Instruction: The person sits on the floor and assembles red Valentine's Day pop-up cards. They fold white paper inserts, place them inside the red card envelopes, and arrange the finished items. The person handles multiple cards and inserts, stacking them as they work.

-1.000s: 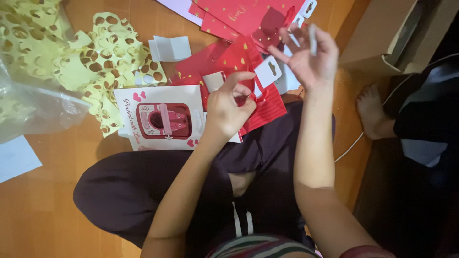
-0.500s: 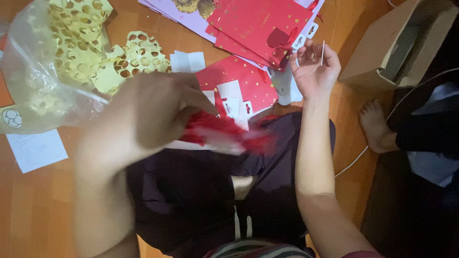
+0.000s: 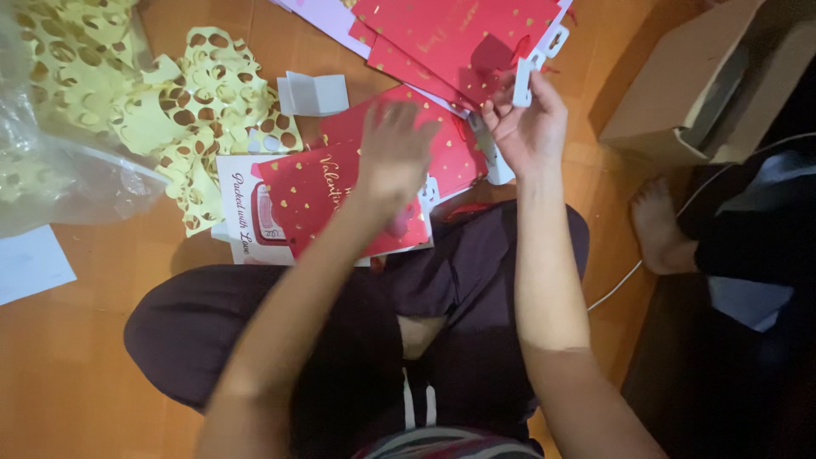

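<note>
a red card [image 3: 327, 200] speckled with gold hearts is lying flat just in front of the person's lap, resting on top of a white printed sheet [image 3: 240, 208] whose left part is showing beyond it. the left hand [image 3: 393, 157] is hovering over or resting on the right half of this red card, palm down, fingers loosely spread; it is blurred, so whether it is pressing the card or just above it cannot be told. to the right, the right hand [image 3: 529, 127] is raised, pinching a small white cut-out piece [image 3: 524, 81] between thumb and fingertips, the piece sticking up toward the far side. more red cards [image 3: 455, 34] with gold specks are lying fanned in a heap at the far centre, overlapping a pale lilac sheet [image 3: 327, 19] at the far edge. a small folded white paper [image 3: 313, 93] is lying on the floor just left of the heap. further left, pale yellow lacy cut-outs [image 3: 200, 110] are spreading over the wooden floor [image 3: 68, 357], some inside a clear plastic bag [image 3: 59, 183] at the far left. a plain white slip [image 3: 32, 263] is lying near the left edge. a cardboard box [image 3: 680, 93] is standing at the far right, and another person's bare foot [image 3: 659, 229] is resting just near it.
</note>
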